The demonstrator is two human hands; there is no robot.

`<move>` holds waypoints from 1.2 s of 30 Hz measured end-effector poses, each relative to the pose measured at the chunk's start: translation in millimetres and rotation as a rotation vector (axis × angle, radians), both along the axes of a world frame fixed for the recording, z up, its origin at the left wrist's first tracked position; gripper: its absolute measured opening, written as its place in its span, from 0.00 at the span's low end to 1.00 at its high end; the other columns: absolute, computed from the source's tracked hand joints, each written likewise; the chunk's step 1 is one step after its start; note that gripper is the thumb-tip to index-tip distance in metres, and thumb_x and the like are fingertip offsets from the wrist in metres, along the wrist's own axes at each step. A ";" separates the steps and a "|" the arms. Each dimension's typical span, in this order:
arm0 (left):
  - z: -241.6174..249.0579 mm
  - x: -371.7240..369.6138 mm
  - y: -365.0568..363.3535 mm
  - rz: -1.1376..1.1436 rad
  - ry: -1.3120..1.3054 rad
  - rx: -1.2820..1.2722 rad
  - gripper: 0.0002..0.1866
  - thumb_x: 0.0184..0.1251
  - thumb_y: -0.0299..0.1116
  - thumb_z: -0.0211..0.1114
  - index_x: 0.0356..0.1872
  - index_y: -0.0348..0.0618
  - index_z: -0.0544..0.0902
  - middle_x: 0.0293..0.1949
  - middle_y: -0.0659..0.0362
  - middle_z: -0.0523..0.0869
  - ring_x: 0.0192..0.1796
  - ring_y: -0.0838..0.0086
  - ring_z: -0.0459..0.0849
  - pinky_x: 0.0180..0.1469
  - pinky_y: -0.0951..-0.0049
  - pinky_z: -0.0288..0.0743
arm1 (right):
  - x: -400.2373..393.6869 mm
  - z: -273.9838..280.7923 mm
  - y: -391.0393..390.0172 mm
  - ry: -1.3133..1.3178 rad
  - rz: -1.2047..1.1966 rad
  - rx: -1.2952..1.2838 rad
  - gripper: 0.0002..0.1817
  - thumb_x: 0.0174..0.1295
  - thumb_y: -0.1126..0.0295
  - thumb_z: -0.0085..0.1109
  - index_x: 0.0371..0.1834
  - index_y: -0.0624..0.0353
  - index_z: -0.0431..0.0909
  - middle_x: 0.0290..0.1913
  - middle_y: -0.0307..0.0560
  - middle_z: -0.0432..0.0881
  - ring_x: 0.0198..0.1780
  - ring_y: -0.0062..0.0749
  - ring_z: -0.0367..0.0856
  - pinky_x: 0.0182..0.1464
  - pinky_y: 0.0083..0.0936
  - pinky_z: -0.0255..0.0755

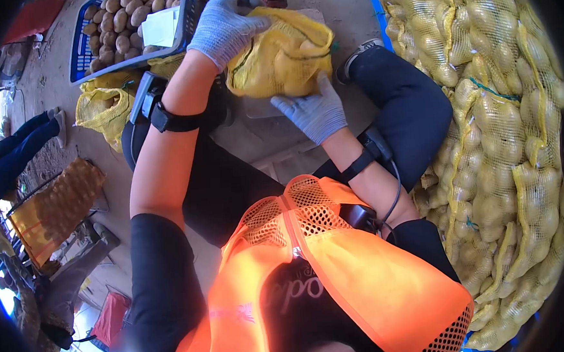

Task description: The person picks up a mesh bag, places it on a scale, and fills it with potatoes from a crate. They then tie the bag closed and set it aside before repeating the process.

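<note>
A yellow mesh bag (281, 56) of potatoes is in front of me, over a pale flat surface between my legs. My left hand (231, 27), in a light grey glove, is at the bag's upper left. Its thumb reaches the bag's edge while the fingers curve apart above it. On the near side of the bag, my gloved right hand (317, 112) has its fingers spread along the lower edge and its thumb against the mesh. The bag hides part of what lies beneath it.
A blue crate (78, 69) of loose potatoes, with white paper (160, 28) on top, stands at upper left. Another yellow mesh bag (107, 112) lies below it. Filled mesh bags (486, 131) are piled along the right. A person's legs (25, 143) show at far left.
</note>
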State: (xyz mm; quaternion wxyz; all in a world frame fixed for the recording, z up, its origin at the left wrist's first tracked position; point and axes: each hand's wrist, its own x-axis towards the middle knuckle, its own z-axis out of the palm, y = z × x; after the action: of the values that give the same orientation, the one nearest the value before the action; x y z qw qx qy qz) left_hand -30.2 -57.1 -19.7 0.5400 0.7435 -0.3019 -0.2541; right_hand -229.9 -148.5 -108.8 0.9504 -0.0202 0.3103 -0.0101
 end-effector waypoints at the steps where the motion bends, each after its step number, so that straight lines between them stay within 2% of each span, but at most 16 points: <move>1: -4.0 1.7 5.2 0.010 0.007 0.000 0.27 0.50 0.26 0.73 0.54 0.38 0.75 0.42 0.59 0.80 0.46 0.74 0.78 0.50 0.76 0.75 | 2.3 -1.7 -3.4 -0.030 -0.013 0.003 0.40 0.65 0.43 0.44 0.72 0.56 0.46 0.71 0.58 0.51 0.71 0.56 0.52 0.69 0.53 0.52; 3: -15.4 0.8 13.4 0.062 -0.366 0.096 0.34 0.48 0.34 0.77 0.57 0.37 0.71 0.45 0.55 0.80 0.48 0.72 0.79 0.52 0.75 0.75 | 7.4 -7.8 -5.7 -0.005 -0.026 0.075 0.41 0.65 0.43 0.45 0.71 0.60 0.46 0.70 0.61 0.52 0.71 0.55 0.53 0.69 0.50 0.53; 7: -51.9 -24.1 24.4 -0.156 -0.157 0.227 0.42 0.44 0.51 0.73 0.61 0.46 0.68 0.46 0.45 0.81 0.51 0.54 0.80 0.54 0.65 0.72 | 14.6 -9.8 -4.4 -0.087 0.021 -0.106 0.42 0.64 0.42 0.45 0.70 0.62 0.47 0.68 0.62 0.56 0.69 0.53 0.57 0.69 0.47 0.55; 9: -53.7 -30.0 25.3 -0.138 -0.163 0.269 0.29 0.50 0.38 0.74 0.54 0.42 0.75 0.40 0.54 0.85 0.45 0.70 0.83 0.49 0.70 0.74 | 11.7 -13.5 -4.4 -0.073 0.055 -0.123 0.42 0.65 0.42 0.44 0.70 0.61 0.47 0.68 0.62 0.57 0.69 0.53 0.57 0.68 0.46 0.56; 12: -50.5 -25.9 25.9 0.060 -0.363 0.248 0.13 0.59 0.31 0.64 0.46 0.45 0.80 0.36 0.47 0.83 0.38 0.54 0.82 0.43 0.68 0.75 | -3.2 -21.4 -9.3 0.042 0.105 0.053 0.42 0.63 0.47 0.53 0.70 0.62 0.47 0.63 0.62 0.63 0.62 0.51 0.69 0.61 0.44 0.67; 15: -59.6 -10.0 26.9 0.143 -0.252 0.185 0.12 0.64 0.32 0.62 0.46 0.38 0.79 0.32 0.53 0.84 0.33 0.72 0.81 0.41 0.74 0.74 | -10.9 -19.3 -12.0 0.468 0.406 -0.669 0.44 0.57 0.57 0.64 0.69 0.65 0.48 0.56 0.59 0.70 0.50 0.41 0.78 0.49 0.36 0.75; 16: -67.5 -11.1 24.9 0.146 -0.253 0.182 0.12 0.64 0.32 0.62 0.46 0.38 0.79 0.32 0.53 0.84 0.33 0.72 0.81 0.41 0.74 0.74 | -8.6 -30.6 -13.5 0.548 0.263 -1.228 0.43 0.54 0.61 0.67 0.66 0.67 0.52 0.54 0.56 0.71 0.45 0.36 0.78 0.44 0.33 0.76; 18: -78.2 -18.2 18.3 0.180 -0.168 0.098 0.14 0.60 0.40 0.63 0.43 0.46 0.81 0.37 0.47 0.83 0.41 0.51 0.81 0.43 0.62 0.75 | 8.7 -27.0 -24.0 0.351 -0.127 -2.100 0.30 0.54 0.64 0.68 0.55 0.69 0.68 0.47 0.48 0.76 0.40 0.26 0.78 0.37 0.23 0.74; 21: -71.7 -32.7 14.1 0.152 -0.184 0.031 0.13 0.60 0.39 0.62 0.43 0.46 0.81 0.37 0.47 0.83 0.42 0.51 0.81 0.43 0.62 0.75 | 33.7 15.2 -37.4 0.288 0.085 -1.788 0.17 0.58 0.62 0.64 0.41 0.67 0.79 0.24 0.39 0.78 0.32 0.30 0.80 0.40 0.28 0.72; 25: -41.4 -47.7 26.0 0.156 -0.201 0.022 0.10 0.60 0.34 0.64 0.41 0.43 0.81 0.34 0.48 0.83 0.37 0.57 0.83 0.41 0.67 0.75 | 15.8 39.4 -62.7 0.302 -0.003 -1.538 0.15 0.63 0.58 0.58 0.35 0.62 0.79 0.31 0.43 0.82 0.34 0.24 0.81 0.37 0.21 0.72; 27: -21.5 -43.1 29.6 0.199 -0.020 -0.186 0.07 0.62 0.25 0.63 0.40 0.36 0.80 0.31 0.65 0.80 0.35 0.84 0.75 0.39 0.81 0.72 | 13.2 78.9 -66.9 0.250 -0.156 -1.218 0.18 0.66 0.59 0.54 0.50 0.61 0.75 0.43 0.45 0.81 0.42 0.28 0.81 0.42 0.28 0.76; 29: -11.9 -36.3 25.0 0.198 0.028 -0.329 0.07 0.63 0.26 0.61 0.41 0.36 0.80 0.31 0.65 0.80 0.35 0.83 0.76 0.39 0.81 0.72 | 21.3 98.7 -73.9 0.214 -0.198 -1.264 0.19 0.67 0.57 0.52 0.52 0.61 0.72 0.48 0.46 0.79 0.48 0.34 0.79 0.44 0.33 0.77; 31: 5.6 -23.5 18.0 0.230 0.023 -0.301 0.07 0.59 0.29 0.64 0.38 0.41 0.80 0.30 0.59 0.82 0.33 0.81 0.75 0.38 0.77 0.71 | 27.6 91.6 -102.1 0.253 0.088 -2.138 0.21 0.66 0.54 0.53 0.52 0.60 0.72 0.49 0.46 0.78 0.48 0.34 0.78 0.46 0.35 0.76; 32: 3.9 -15.3 13.3 0.219 -0.013 -0.318 0.07 0.59 0.28 0.63 0.38 0.40 0.80 0.30 0.61 0.82 0.33 0.82 0.74 0.37 0.78 0.71 | 41.3 87.4 -107.1 0.254 0.087 -2.137 0.21 0.66 0.54 0.53 0.52 0.60 0.72 0.49 0.46 0.78 0.48 0.34 0.78 0.46 0.35 0.76; 34: -4.4 3.5 2.4 0.208 -0.057 -0.347 0.07 0.59 0.27 0.63 0.37 0.39 0.80 0.29 0.63 0.81 0.32 0.83 0.74 0.36 0.79 0.71 | 72.5 82.5 -117.2 0.362 -0.111 -1.261 0.22 0.66 0.53 0.53 0.54 0.58 0.71 0.49 0.46 0.78 0.48 0.35 0.78 0.47 0.36 0.76; 36: -33.5 16.1 -5.2 0.365 -0.088 0.026 0.06 0.58 0.27 0.63 0.36 0.38 0.80 0.26 0.63 0.81 0.30 0.83 0.75 0.35 0.79 0.71 | 78.8 43.5 -129.2 0.365 -0.096 -1.226 0.23 0.66 0.53 0.53 0.55 0.58 0.71 0.49 0.46 0.78 0.48 0.36 0.78 0.47 0.35 0.76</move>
State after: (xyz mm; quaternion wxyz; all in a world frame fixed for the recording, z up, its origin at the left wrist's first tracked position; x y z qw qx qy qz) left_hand -14.1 -62.3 -53.2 0.5536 0.8033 -0.1819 -0.1230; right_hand -151.2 -277.7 -65.3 0.6969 -0.5473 0.4054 -0.2247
